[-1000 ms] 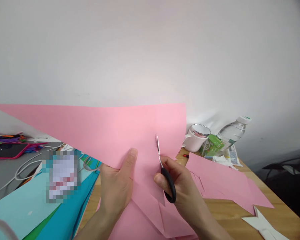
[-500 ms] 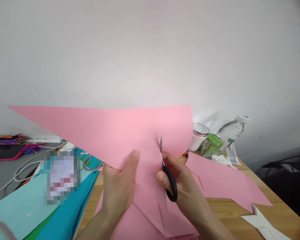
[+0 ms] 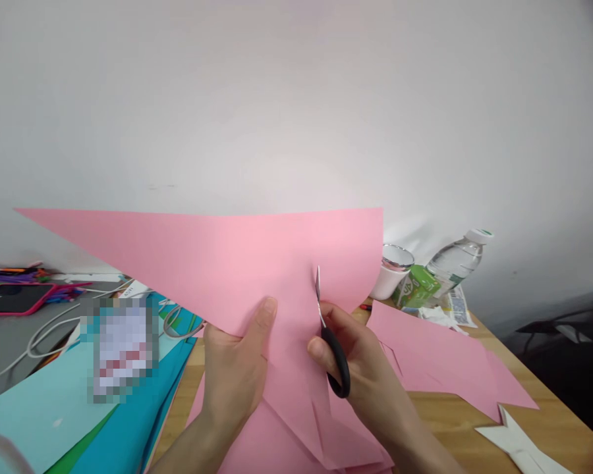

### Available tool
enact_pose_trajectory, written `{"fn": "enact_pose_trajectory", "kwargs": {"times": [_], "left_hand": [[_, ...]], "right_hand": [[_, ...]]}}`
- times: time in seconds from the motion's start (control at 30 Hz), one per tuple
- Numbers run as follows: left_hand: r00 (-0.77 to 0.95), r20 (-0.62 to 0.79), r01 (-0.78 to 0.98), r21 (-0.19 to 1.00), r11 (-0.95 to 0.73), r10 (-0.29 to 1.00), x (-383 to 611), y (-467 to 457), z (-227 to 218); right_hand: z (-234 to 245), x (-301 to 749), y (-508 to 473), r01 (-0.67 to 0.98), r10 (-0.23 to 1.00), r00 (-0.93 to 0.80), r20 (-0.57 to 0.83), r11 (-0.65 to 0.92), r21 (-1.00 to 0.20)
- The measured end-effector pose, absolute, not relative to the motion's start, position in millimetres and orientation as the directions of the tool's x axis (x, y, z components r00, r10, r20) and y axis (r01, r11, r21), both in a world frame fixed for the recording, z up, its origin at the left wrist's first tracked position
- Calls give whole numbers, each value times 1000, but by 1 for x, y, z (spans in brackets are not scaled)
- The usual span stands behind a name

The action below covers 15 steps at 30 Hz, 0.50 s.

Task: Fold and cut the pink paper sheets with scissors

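Note:
A large pink paper sheet [image 3: 227,257] is held up in front of me, its long pointed corner stretching to the left. My left hand [image 3: 237,368] pinches its lower edge, thumb on the near face and fingers hidden behind. In my right hand [image 3: 358,349] are scissors [image 3: 340,368] with black handles, thumb and fingers closed round the loops. One blade shows against the near face of the sheet, pointing upward, with the paper bending to the right beside it. Below both hands lie more pink paper pieces [image 3: 267,438].
Pink offcuts [image 3: 435,355] and a white cut paper shape [image 3: 518,438] lie on the wooden table at right. Behind them stand a white cup [image 3: 388,280], a green carton [image 3: 418,284] and a water bottle [image 3: 457,260]. Blue sheets [image 3: 128,421], cables and a phone [image 3: 14,299] are at left.
Almost nothing differs. The right edge of the pink sheet has shifted slightly to the right; both hands and the scissors stay nearly in place.

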<state>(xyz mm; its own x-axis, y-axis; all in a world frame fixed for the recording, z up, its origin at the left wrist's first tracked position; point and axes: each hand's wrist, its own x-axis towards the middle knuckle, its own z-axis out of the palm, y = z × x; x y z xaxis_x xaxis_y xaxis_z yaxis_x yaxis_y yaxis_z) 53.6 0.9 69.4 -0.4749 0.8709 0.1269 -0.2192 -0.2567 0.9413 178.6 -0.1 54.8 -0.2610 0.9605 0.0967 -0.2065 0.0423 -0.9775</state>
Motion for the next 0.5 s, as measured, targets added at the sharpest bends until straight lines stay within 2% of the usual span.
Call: {"fn": "enact_pose_trajectory", "kwargs": {"times": [0.5], "left_hand": [[-452,118,-238,939,-247,884,53,0,67]], "right_hand": [[55,176,1,-152,970,-214,110,79,-985]]}}
